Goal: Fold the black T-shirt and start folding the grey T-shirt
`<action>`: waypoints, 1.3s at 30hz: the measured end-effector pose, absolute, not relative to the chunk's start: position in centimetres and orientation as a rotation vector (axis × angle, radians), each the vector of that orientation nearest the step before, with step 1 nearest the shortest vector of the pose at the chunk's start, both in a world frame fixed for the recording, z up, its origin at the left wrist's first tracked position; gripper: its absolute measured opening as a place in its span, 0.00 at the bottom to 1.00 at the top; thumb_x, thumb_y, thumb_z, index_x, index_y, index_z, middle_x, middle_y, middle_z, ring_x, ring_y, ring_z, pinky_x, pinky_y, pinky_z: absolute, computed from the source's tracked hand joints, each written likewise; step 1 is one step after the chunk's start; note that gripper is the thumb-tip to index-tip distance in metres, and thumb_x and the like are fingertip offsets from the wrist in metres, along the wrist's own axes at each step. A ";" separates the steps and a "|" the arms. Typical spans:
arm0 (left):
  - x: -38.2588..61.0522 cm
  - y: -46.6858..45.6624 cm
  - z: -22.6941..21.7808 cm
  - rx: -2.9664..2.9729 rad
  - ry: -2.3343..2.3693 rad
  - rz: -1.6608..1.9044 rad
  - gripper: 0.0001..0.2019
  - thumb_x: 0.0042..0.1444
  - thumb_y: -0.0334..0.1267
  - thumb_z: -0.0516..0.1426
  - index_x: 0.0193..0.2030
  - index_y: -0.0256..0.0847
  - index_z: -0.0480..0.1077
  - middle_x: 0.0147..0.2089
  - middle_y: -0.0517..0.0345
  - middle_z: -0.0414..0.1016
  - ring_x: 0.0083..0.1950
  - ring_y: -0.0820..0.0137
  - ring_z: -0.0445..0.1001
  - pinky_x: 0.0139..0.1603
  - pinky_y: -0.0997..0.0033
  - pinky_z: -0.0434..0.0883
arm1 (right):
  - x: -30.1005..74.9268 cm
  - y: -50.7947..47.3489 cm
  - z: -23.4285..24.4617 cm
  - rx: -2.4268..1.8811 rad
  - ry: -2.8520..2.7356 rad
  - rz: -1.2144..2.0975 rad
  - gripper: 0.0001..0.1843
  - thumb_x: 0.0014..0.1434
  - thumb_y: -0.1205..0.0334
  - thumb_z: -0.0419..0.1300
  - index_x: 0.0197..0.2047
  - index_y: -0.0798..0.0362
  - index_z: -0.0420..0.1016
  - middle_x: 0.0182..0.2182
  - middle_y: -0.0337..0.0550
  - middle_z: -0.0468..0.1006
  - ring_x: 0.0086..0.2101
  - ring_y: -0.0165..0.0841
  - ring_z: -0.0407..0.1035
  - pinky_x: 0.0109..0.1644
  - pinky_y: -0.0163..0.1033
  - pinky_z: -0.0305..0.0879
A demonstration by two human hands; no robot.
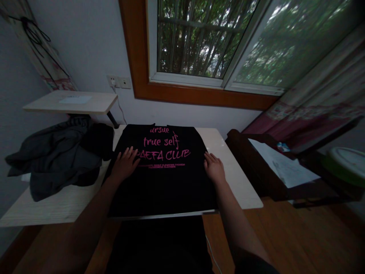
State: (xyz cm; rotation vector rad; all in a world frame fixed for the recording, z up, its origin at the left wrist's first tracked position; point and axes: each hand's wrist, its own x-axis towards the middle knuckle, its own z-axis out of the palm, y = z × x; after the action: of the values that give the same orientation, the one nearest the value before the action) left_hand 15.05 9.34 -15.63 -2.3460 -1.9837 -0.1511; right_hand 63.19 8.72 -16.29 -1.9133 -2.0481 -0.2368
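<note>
A black T-shirt (165,190) with pink lettering lies spread on the pale wooden table (242,186), its far edge close to the wall. My left hand (124,164) rests flat on the left part of the shirt, fingers stretched out and touching the start of the printed words. On the opposite side, my right hand (213,166) lies on the shirt's right edge with its fingers extended. Neither hand grips the cloth.
Dark crumpled clothes (65,152) lie on the table's left side, below a small raised shelf (71,102) with a paper on it. To the right stands a dark brown piece of furniture (245,152) with white sheets (285,163). A window (205,45) is ahead.
</note>
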 end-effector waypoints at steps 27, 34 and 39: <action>20.9 4.8 -15.8 -2.427 -1.798 -0.391 0.26 0.71 0.47 0.45 0.72 0.43 0.62 0.76 0.49 0.58 0.77 0.56 0.53 0.75 0.44 0.53 | 41.9 5.4 -14.8 -1.389 -2.193 0.246 0.28 0.72 0.54 0.52 0.71 0.54 0.63 0.71 0.51 0.60 0.71 0.46 0.52 0.75 0.60 0.46; 17.5 3.8 -15.8 -2.360 -1.862 -0.371 0.27 0.71 0.47 0.45 0.73 0.42 0.61 0.76 0.48 0.57 0.77 0.54 0.54 0.75 0.43 0.53 | 48.8 5.1 -15.6 -1.472 -2.085 0.216 0.25 0.71 0.59 0.52 0.67 0.56 0.70 0.67 0.54 0.68 0.68 0.46 0.60 0.73 0.58 0.55; 15.0 3.1 -16.5 -2.326 -1.888 -0.365 0.28 0.70 0.47 0.45 0.72 0.41 0.62 0.76 0.47 0.55 0.77 0.52 0.54 0.74 0.41 0.54 | 56.2 4.9 -15.9 -1.544 -1.943 0.221 0.23 0.71 0.59 0.50 0.63 0.55 0.75 0.63 0.53 0.74 0.65 0.42 0.65 0.71 0.55 0.60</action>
State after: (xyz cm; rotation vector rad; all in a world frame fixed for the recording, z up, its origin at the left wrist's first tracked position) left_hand 15.04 3.14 -16.48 -2.3260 -1.8882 -0.3647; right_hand 56.20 4.87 -15.86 -1.5439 -1.9427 0.2206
